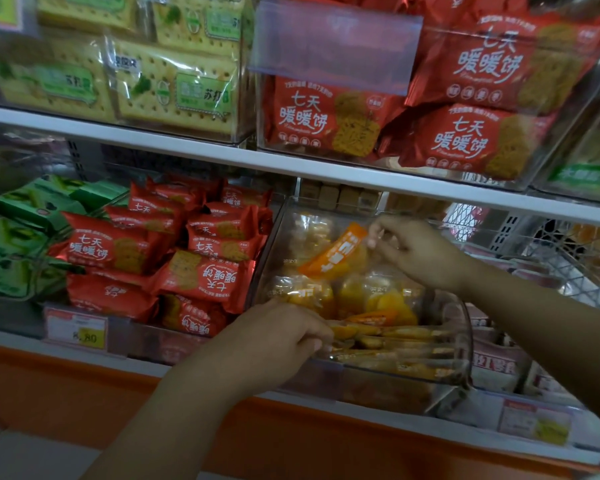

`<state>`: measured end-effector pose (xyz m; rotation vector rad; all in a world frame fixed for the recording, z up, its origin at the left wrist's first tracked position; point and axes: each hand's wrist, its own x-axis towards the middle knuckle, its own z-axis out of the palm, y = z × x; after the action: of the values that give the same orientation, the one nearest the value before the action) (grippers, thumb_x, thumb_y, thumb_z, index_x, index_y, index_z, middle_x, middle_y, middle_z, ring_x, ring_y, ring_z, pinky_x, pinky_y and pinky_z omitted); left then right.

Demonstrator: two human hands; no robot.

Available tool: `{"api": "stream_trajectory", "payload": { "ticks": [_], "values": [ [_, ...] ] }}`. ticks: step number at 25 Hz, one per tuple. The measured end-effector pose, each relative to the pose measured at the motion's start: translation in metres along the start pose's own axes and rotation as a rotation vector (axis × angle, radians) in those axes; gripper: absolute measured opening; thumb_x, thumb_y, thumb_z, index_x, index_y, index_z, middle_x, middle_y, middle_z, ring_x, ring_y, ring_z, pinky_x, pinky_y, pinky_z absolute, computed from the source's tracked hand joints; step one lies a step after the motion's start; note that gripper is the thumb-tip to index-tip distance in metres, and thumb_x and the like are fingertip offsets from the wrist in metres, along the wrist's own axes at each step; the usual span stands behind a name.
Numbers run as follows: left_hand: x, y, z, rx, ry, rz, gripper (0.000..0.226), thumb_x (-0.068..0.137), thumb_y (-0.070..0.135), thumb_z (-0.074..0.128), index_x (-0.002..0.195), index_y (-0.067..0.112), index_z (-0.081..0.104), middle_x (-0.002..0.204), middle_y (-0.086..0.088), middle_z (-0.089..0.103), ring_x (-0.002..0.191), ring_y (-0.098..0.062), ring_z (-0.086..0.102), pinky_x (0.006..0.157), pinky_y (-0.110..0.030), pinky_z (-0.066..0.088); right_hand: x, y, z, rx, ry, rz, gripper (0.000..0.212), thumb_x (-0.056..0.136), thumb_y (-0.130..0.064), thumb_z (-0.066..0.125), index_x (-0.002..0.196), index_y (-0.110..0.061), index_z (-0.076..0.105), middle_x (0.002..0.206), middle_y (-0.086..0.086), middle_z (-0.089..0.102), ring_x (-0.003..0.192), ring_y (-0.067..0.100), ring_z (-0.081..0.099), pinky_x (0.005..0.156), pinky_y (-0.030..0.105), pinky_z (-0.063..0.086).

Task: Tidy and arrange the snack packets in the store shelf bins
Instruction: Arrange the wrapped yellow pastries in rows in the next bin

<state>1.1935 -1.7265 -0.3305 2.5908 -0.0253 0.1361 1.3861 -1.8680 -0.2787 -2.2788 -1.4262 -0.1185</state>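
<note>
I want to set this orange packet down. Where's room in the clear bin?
In the clear bin, room looks best in the right rear corner, between the right hand pinching the orange packet and the curved right wall. The front is stacked with packets, the left hand grips the front-left rim, and the red packets alongside are heaped full.

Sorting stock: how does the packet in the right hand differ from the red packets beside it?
The held packet is clear with an orange band; the red packets are opaque. The held packet is tilted, pinched by the right hand; the red packets lie piled. Both are snack packets.
</note>
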Motion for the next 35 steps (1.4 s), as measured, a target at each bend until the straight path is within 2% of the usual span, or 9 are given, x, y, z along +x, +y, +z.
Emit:
{"api": "stream_trajectory", "payload": {
  "ticks": [3, 7, 11, 14, 19, 23, 27, 31, 35],
  "values": [
    [0.002, 0.001, 0.001, 0.017, -0.001, 0.002, 0.021, 0.093, 0.021, 0.052, 0.105, 0.026, 0.069, 0.114, 0.018, 0.064, 0.108, 0.003, 0.054, 0.093, -0.026, 0.044, -0.022, 0.002, -0.004, 0.093, 0.250, -0.047, 0.005, 0.092, -0.020, 0.052, 0.088, -0.023, 0.053, 0.081, 0.000, 0.065, 0.075, 0.014, 0.060, 0.070, 0.033, 0.045],
    [0.001, 0.003, 0.000, 0.040, -0.001, 0.016, 0.018, 0.093, 0.020, 0.052, 0.098, 0.023, 0.069, 0.106, 0.017, 0.065, 0.101, 0.002, 0.055, 0.089, -0.030, 0.045, -0.040, 0.010, -0.020, -0.297, 0.419, -0.270, 0.016, 0.090, -0.025, 0.050, 0.092, -0.018, 0.065, 0.084, 0.000, 0.069, 0.075, 0.023, 0.064, 0.065, 0.036, 0.051],
    [0.001, 0.004, 0.001, 0.063, -0.004, 0.020, 0.017, 0.093, 0.020, 0.051, 0.093, 0.021, 0.068, 0.101, 0.013, 0.065, 0.097, -0.001, 0.056, 0.087, -0.033, 0.046, -0.040, 0.018, -0.033, -0.672, 0.003, -0.375, 0.012, 0.083, -0.023, 0.059, 0.090, -0.026, 0.068, 0.086, -0.003, 0.070, 0.080, 0.024, 0.061, 0.070, 0.038, 0.050],
    [0.002, 0.004, 0.001, 0.067, -0.007, 0.023, 0.016, 0.093, 0.020, 0.052, 0.090, 0.021, 0.067, 0.100, 0.015, 0.065, 0.095, 0.000, 0.056, 0.085, -0.032, 0.046, -0.026, 0.007, -0.017, -0.629, -0.277, -0.301, 0.014, 0.088, -0.021, 0.057, 0.095, -0.028, 0.067, 0.098, -0.005, 0.064, 0.096, 0.019, 0.057, 0.084, 0.035, 0.047],
    [0.000, 0.006, 0.001, 0.045, 0.025, 0.018, 0.018, 0.093, 0.021, 0.052, 0.096, 0.022, 0.069, 0.107, 0.015, 0.065, 0.101, -0.002, 0.056, 0.088, -0.032, 0.047, -0.021, 0.010, -0.016, -0.295, -0.404, 0.083, 0.018, 0.084, -0.013, 0.060, 0.099, -0.023, 0.057, 0.081, -0.006, 0.057, 0.081, 0.019, 0.056, 0.072, 0.025, 0.044],
    [0.001, 0.005, 0.002, 0.040, 0.020, 0.017, 0.019, 0.093, 0.019, 0.052, 0.100, 0.020, 0.069, 0.109, 0.013, 0.066, 0.104, -0.003, 0.056, 0.090, -0.032, 0.046, -0.020, 0.015, -0.030, -0.338, -0.310, 0.090, 0.019, 0.085, -0.004, 0.056, 0.086, -0.016, 0.070, 0.084, -0.008, 0.065, 0.084, 0.013, 0.061, 0.072, 0.019, 0.040],
    [0.001, 0.005, 0.003, 0.044, 0.031, 0.019, 0.018, 0.093, 0.019, 0.052, 0.098, 0.020, 0.069, 0.105, 0.014, 0.066, 0.098, -0.001, 0.057, 0.088, -0.033, 0.047, -0.012, -0.006, -0.023, -0.290, -0.369, 0.055, 0.027, 0.093, -0.027, 0.052, 0.117, -0.020, 0.062, 0.113, -0.002, 0.065, 0.100, 0.014, 0.059, 0.079, 0.021, 0.039],
    [0.000, 0.006, 0.002, 0.055, 0.041, 0.031, 0.015, 0.092, 0.019, 0.053, 0.088, 0.022, 0.067, 0.100, 0.016, 0.065, 0.094, 0.001, 0.056, 0.085, -0.031, 0.047, -0.017, -0.004, 0.012, -0.260, -0.313, 0.080, 0.040, 0.090, -0.047, 0.051, 0.125, -0.028, 0.055, 0.113, -0.004, 0.048, 0.111, 0.017, 0.049, 0.099, 0.047, 0.039],
    [0.000, 0.010, 0.002, 0.026, 0.167, -0.032, 0.029, 0.093, 0.027, 0.055, 0.120, 0.031, 0.062, 0.127, 0.020, 0.056, 0.118, 0.001, 0.050, 0.098, -0.018, 0.039, -0.022, 0.003, 0.013, -0.276, -0.303, 0.037, 0.032, 0.088, -0.046, 0.055, 0.112, -0.028, 0.064, 0.113, -0.005, 0.050, 0.114, 0.016, 0.046, 0.102, 0.045, 0.035]
  ]
}}
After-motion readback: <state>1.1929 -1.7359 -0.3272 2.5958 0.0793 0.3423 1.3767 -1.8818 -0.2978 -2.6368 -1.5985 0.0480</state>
